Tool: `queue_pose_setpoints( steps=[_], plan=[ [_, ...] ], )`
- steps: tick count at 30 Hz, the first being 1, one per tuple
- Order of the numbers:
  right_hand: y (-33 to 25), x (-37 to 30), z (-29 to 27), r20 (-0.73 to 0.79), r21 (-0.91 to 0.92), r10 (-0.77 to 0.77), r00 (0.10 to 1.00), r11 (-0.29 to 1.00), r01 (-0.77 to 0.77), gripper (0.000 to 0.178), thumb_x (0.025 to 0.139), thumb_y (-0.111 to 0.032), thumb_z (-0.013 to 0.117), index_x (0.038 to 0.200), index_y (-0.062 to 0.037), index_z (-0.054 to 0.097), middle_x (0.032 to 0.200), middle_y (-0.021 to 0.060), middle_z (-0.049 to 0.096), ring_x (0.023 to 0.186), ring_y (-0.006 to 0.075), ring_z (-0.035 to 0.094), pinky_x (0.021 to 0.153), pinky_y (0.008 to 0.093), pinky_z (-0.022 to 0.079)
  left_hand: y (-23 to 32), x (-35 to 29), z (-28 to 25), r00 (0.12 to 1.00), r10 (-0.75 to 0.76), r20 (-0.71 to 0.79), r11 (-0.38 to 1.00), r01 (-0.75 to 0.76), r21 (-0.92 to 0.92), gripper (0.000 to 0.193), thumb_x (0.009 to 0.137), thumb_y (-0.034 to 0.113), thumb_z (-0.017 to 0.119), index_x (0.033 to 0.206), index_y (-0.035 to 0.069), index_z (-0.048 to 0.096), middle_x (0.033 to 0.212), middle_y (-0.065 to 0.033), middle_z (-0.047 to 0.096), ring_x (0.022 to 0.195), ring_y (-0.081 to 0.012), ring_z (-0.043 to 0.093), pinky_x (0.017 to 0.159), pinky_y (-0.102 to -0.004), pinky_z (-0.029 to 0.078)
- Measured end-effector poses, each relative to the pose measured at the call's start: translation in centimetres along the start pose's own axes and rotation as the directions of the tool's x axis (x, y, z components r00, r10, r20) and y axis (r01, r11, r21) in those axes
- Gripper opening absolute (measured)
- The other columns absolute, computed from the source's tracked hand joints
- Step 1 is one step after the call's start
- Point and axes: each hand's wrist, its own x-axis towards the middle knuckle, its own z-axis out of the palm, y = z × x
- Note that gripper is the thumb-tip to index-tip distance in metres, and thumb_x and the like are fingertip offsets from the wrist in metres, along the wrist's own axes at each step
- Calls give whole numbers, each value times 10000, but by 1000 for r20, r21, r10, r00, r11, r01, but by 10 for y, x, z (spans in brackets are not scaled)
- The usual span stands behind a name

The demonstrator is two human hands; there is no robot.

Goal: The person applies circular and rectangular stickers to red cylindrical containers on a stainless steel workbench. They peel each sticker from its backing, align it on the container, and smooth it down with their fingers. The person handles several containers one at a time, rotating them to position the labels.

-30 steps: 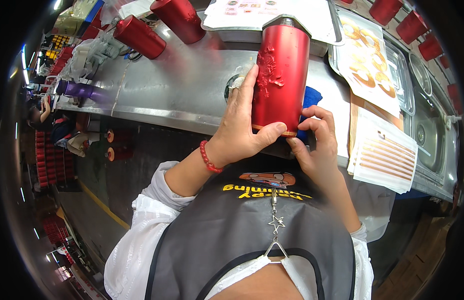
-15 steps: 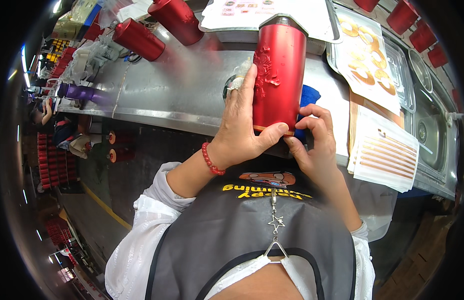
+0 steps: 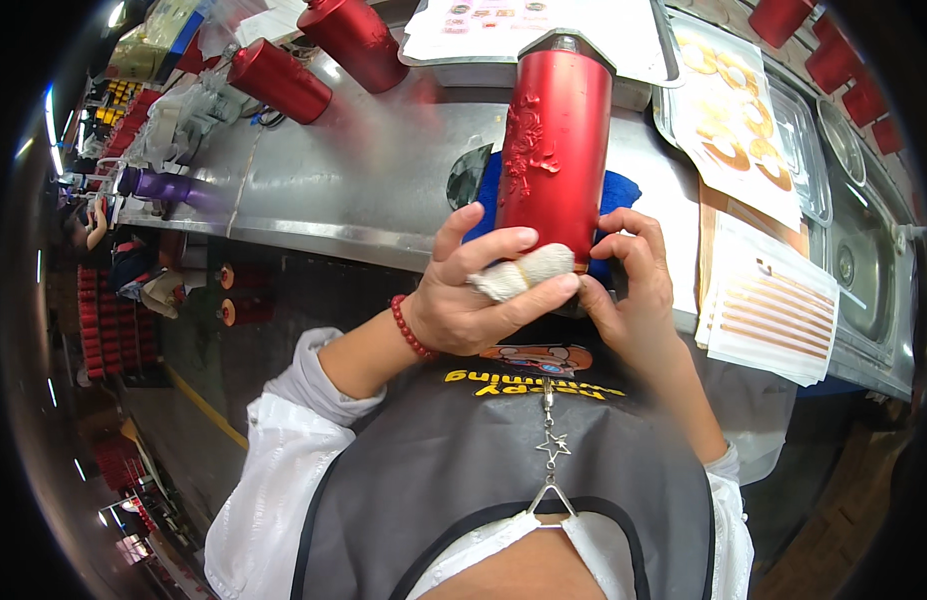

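Observation:
A glossy red bottle [image 3: 558, 140] with raised flower relief rests over a blue cloth [image 3: 617, 195], its base end toward me. A thin gold band shows at its base edge, partly hidden by fingers. My left hand [image 3: 473, 290] is closed on a white cloth wad [image 3: 528, 275], tied round with a band, and presses it near the bottle's base. At the base's right side, my right hand [image 3: 638, 275] has bent fingers and thumb gripping the edge. A dark, shiny piece [image 3: 469, 178] lies left of the bottle.
Two more red bottles [image 3: 353, 45] lie at the back left of the metal table [image 3: 313, 190]. Printed sheets sit on a tray [image 3: 673, 45] behind. To the right are sheets of gold rings [image 3: 733, 110] and gold strips [image 3: 773, 305], then a sink [image 3: 863, 260].
My left hand has moved off the bottle's left side down to its base. The white wad, earlier behind its fingers, now shows in front. My right hand stays at the base.

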Motion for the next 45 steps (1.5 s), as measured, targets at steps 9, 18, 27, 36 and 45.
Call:
queue_pose_setpoints(
  steps=[9, 18, 27, 36, 45],
  plan=[
    [-43, 7, -20, -35, 624, 585, 810, 646, -440, 192, 978, -70, 548, 1150, 14, 542, 935, 96, 661, 846, 117, 628, 748, 270, 535, -8, 0, 5, 970, -241, -24, 937, 226, -267, 500, 758, 108, 728, 1253, 133, 660, 1181, -79, 686, 1207, -287, 542, 1191, -519, 230],
    [-44, 17, 7, 20, 447, 550, 835, 742, -499, 191, 936, -109, 605, 1084, 5, 563, 896, 46, 634, 806, 97, 571, 730, 256, 491, -10, -21, 27, 874, -484, 28, 819, 465, -336, 806, 813, 337, 779, 1458, -4, 437, 1414, -215, 524, 1330, -405, 487, 1166, -581, 223],
    [-43, 12, 3, 7, 419, 516, 857, 776, -471, 187, 939, -106, 608, 1087, -4, 555, 886, 31, 624, 805, 82, 556, 717, 243, 481, -15, -16, 22, 894, -443, 57, 833, 435, -343, 725, 897, 306, 722, 1449, -54, 420, 1376, -258, 559, 1325, -395, 516, 1178, -559, 222],
    [-44, 10, 1, 12, 390, 523, 852, 782, -486, 197, 929, -95, 602, 1093, -6, 542, 898, 25, 609, 794, 78, 545, 705, 240, 475, -13, 7, 15, 943, -323, 77, 913, 332, -236, 762, 832, 341, 745, 1473, 60, 443, 1389, -178, 552, 1373, -404, 436, 1170, -561, 249],
    [-44, 9, -2, 85, 411, 560, 824, 734, -541, 217, 940, -136, 586, 1116, -21, 531, 933, 12, 566, 826, 75, 508, 743, 224, 434, -8, 21, 6, 949, -276, 154, 945, 297, -138, 780, 815, 292, 777, 1470, 64, 423, 1431, -183, 509, 1406, -393, 393, 1182, -544, 222]
  ],
)
